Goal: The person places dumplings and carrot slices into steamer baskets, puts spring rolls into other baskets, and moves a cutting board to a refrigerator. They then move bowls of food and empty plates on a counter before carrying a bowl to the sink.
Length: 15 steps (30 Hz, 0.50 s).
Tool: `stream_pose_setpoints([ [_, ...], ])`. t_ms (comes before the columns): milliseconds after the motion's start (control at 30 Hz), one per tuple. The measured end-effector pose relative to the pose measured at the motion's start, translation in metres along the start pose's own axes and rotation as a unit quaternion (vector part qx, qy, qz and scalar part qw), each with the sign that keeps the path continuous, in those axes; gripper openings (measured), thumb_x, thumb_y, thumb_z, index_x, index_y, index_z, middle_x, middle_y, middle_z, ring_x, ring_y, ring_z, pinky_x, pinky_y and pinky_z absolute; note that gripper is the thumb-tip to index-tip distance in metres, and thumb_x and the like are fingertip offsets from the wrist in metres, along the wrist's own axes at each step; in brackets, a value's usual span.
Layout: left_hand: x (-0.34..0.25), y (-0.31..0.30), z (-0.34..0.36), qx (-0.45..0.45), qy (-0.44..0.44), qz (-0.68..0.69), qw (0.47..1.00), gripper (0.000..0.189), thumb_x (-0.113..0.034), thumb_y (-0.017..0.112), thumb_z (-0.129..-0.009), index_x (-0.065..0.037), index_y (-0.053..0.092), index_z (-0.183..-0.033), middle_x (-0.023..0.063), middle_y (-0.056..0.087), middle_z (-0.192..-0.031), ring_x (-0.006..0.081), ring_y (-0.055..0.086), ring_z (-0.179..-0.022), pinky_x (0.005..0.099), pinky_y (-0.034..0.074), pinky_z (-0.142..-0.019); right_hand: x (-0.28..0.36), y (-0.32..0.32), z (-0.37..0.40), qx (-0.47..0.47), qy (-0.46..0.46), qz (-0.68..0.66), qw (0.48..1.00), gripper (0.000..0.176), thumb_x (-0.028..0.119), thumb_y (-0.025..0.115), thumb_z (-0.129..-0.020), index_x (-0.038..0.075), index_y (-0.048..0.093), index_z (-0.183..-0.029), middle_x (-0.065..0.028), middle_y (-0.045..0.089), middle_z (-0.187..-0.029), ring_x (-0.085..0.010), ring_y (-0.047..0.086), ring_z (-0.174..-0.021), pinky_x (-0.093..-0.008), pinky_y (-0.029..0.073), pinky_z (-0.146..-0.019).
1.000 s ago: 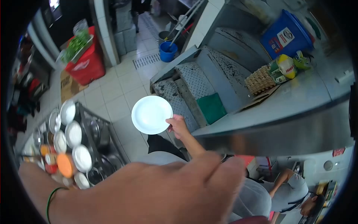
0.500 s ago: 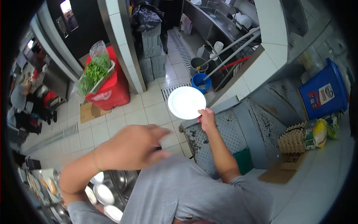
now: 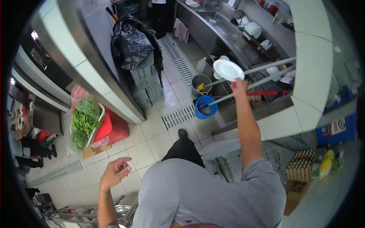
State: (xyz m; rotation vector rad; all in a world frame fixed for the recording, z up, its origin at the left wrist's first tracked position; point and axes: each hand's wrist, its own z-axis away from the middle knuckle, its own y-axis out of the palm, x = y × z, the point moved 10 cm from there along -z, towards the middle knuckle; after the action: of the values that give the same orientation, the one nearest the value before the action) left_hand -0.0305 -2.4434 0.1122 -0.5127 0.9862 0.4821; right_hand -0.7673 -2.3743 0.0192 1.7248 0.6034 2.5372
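My right hand [image 3: 239,88] grips a white plate [image 3: 228,70] by its near rim, with the arm stretched forward. The plate is tilted and nothing lies on it. Below and left of it stand a grey bucket [image 3: 200,84] and a blue bucket [image 3: 206,107] with long mop handles leaning out of it. My left hand [image 3: 116,173] hangs above the tiled floor at the lower left, its fingers loosely bent and apart, holding nothing. Nearest to that hand is the red bin [image 3: 116,129] topped by a crate of leafy greens [image 3: 86,118].
A steel sink counter [image 3: 224,32] with dishes runs along the right, behind a tiled half wall [image 3: 279,119]. Grey crates [image 3: 144,81] under a black plastic bag [image 3: 133,41] stand ahead. Egg trays [image 3: 302,165] sit at the right. Several people work nearby.
I have stepped towards the sink area. My right hand has carried the plate forward and to the right. My left hand has swung down and left, away from my chest.
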Motion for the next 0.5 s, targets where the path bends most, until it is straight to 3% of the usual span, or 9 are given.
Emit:
stream_pose_setpoints([
  [100, 0.014, -0.015, -0.036, -0.066, -0.052, 0.045, 0.995, 0.042, -0.018, 0.071, -0.098, 0.004, 0.061, -0.132, 0.0034, 0.066, -0.086, 0.0076, 0.059, -0.068, 0.0229, 0.049, -0.06, 0.023, 0.026, -0.144, -0.033, -0.005, 0.018, 0.999, 0.016, 0.001, 0.063, -0.089, -0.002, 0.062, -0.105, -0.0148, 0.07, -0.08, -0.0187, 0.065, -0.058, -0.0282, 0.055, -0.051],
  [267, 0.017, -0.029, -0.079, -0.228, -0.144, 0.115, 0.956, 0.047, -0.026, 0.07, -0.097, 0.003, 0.06, -0.133, 0.0076, 0.07, -0.089, 0.0106, 0.062, -0.065, 0.0232, 0.049, -0.057, 0.055, 0.038, -0.337, -0.126, -0.041, 0.001, 0.991, 0.018, 0.0, 0.064, -0.09, -0.003, 0.06, -0.107, -0.0145, 0.068, -0.087, -0.0227, 0.066, -0.063, -0.0309, 0.058, -0.054],
  [333, 0.008, -0.013, -0.101, -0.239, -0.189, 0.159, 0.939, 0.046, -0.026, 0.07, -0.098, 0.003, 0.06, -0.132, 0.0069, 0.07, -0.088, 0.0104, 0.061, -0.064, 0.0228, 0.049, -0.057, 0.062, 0.032, -0.401, -0.169, -0.042, 0.002, 0.985, 0.019, -0.001, 0.063, -0.086, -0.006, 0.064, -0.105, -0.0152, 0.068, -0.086, -0.0239, 0.067, -0.062, -0.0325, 0.059, -0.053],
  [467, -0.012, 0.005, -0.148, -0.241, -0.22, 0.17, 0.93, 0.046, -0.027, 0.069, -0.098, 0.002, 0.062, -0.132, 0.0059, 0.07, -0.087, 0.0115, 0.062, -0.066, 0.0256, 0.049, -0.06, 0.059, 0.015, -0.515, -0.155, -0.029, 0.024, 0.987, 0.04, -0.006, 0.056, -0.089, -0.004, 0.055, -0.129, -0.0195, 0.067, -0.106, -0.0307, 0.07, -0.075, -0.0358, 0.062, -0.059],
  [500, -0.018, 0.009, -0.155, -0.252, -0.223, 0.173, 0.925, 0.046, -0.027, 0.069, -0.098, 0.002, 0.062, -0.132, 0.0059, 0.07, -0.087, 0.0118, 0.062, -0.067, 0.0263, 0.05, -0.061, 0.051, 0.01, -0.547, -0.113, -0.021, -0.009, 0.993, 0.044, -0.008, 0.054, -0.087, -0.003, 0.054, -0.131, -0.0205, 0.065, -0.116, -0.0343, 0.07, -0.087, -0.0401, 0.064, -0.065],
])
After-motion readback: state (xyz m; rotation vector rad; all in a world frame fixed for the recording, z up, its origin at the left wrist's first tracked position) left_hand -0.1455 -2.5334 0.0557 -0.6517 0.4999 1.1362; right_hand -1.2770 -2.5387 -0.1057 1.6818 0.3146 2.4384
